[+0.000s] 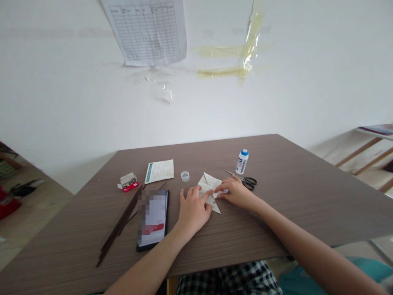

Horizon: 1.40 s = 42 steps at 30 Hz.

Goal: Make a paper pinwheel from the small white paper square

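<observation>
Hands: our left hand open, fingertips pressing the folded paper | our right hand half-curled, pinching its edge | paper: between both hands, flat on the tabletop | nearby: scissors just beyond right hand

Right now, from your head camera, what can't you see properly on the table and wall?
- the phone: pixelated patches blur its screen in the head view.
- the folded paper: the left hand and right hand hide parts of it.
- the wall chart: the top edge cuts it off, and its writing is too small.
- the small red box: its label is too small to read.
</observation>
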Available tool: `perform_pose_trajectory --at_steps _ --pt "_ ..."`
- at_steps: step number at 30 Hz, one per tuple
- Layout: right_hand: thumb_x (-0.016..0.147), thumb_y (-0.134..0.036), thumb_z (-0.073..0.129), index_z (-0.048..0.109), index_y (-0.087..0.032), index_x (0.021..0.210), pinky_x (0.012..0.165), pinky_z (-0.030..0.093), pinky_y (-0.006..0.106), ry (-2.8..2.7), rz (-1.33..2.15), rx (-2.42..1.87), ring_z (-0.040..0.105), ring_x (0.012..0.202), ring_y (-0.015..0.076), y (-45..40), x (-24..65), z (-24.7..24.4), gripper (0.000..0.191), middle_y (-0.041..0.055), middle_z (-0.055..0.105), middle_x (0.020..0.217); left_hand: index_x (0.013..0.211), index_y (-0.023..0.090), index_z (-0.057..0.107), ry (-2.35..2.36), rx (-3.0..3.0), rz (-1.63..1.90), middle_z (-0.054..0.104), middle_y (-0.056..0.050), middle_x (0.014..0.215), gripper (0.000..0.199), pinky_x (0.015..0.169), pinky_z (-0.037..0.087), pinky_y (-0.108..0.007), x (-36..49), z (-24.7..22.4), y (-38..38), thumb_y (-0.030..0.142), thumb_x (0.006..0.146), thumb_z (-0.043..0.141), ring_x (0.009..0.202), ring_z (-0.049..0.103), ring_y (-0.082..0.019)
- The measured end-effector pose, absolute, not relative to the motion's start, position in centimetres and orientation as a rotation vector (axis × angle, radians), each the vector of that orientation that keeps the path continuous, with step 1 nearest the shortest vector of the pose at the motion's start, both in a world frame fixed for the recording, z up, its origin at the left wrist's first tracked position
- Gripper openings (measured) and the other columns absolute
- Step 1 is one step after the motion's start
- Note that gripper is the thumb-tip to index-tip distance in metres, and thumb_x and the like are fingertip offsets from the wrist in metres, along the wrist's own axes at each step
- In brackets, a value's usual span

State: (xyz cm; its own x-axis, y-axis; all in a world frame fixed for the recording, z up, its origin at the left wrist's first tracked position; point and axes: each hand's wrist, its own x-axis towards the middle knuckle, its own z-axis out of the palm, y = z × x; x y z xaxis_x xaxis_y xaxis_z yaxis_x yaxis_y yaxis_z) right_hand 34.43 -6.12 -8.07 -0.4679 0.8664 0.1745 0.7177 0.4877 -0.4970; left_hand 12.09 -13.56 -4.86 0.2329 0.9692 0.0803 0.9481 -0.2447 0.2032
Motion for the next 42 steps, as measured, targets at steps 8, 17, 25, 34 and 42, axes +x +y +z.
perform_pose_trajectory --at_steps 8,17,25,34,42 --pt "0.096 -0.025 0.087 0.096 -0.039 0.108 0.140 0.039 0.069 -2.326 0.525 -1.339 0.082 0.131 0.0396 -6.22 34.35 -7.84 0.020 0.0054 0.091 0.115 0.162 0.037 0.077 1.853 2.375 0.340 0.072 -0.014 0.163 0.062 0.140 0.036 -0.079 11.97 -5.12 -13.55 0.014 0.106 0.069 0.156 0.063 -0.041" --pt "0.093 -0.023 0.089 0.094 -0.035 0.111 0.141 0.034 0.076 -2.282 0.556 -1.375 0.083 0.128 0.0396 -6.18 34.18 -7.92 0.023 0.0053 0.091 0.112 0.154 0.036 0.082 1.866 2.381 0.299 0.071 -0.016 0.167 0.056 0.141 0.036 -0.080 12.07 -4.97 -13.52 0.013 0.106 0.068 0.159 0.062 -0.041" --pt "0.092 -0.026 0.092 0.092 -0.036 0.103 0.140 0.039 0.074 -2.271 0.516 -1.358 0.085 0.122 0.0390 -5.94 34.25 -8.29 0.015 0.0045 0.091 0.107 0.153 0.035 0.083 1.856 2.401 0.290 0.071 -0.016 0.166 0.053 0.140 0.036 -0.081 12.15 -5.04 -13.67 0.014 0.107 0.068 0.158 0.063 -0.042" --pt "0.092 -0.024 0.090 0.091 -0.034 0.107 0.141 0.037 0.076 -2.254 0.552 -1.373 0.085 0.122 0.0393 -6.05 34.24 -8.08 0.018 0.0052 0.090 0.111 0.154 0.034 0.083 1.855 2.387 0.292 0.069 -0.017 0.167 0.055 0.140 0.036 -0.080 12.10 -4.87 -13.67 0.013 0.106 0.067 0.158 0.061 -0.042" --pt "0.094 -0.027 0.087 0.089 -0.035 0.107 0.141 0.036 0.076 -2.255 0.550 -1.354 0.085 0.122 0.0390 -5.92 34.41 -8.47 0.015 0.0048 0.090 0.109 0.161 0.034 0.078 1.870 2.354 0.316 0.071 -0.017 0.162 0.061 0.139 0.039 -0.076 12.17 -4.83 -13.58 0.014 0.104 0.068 0.155 0.063 -0.042"
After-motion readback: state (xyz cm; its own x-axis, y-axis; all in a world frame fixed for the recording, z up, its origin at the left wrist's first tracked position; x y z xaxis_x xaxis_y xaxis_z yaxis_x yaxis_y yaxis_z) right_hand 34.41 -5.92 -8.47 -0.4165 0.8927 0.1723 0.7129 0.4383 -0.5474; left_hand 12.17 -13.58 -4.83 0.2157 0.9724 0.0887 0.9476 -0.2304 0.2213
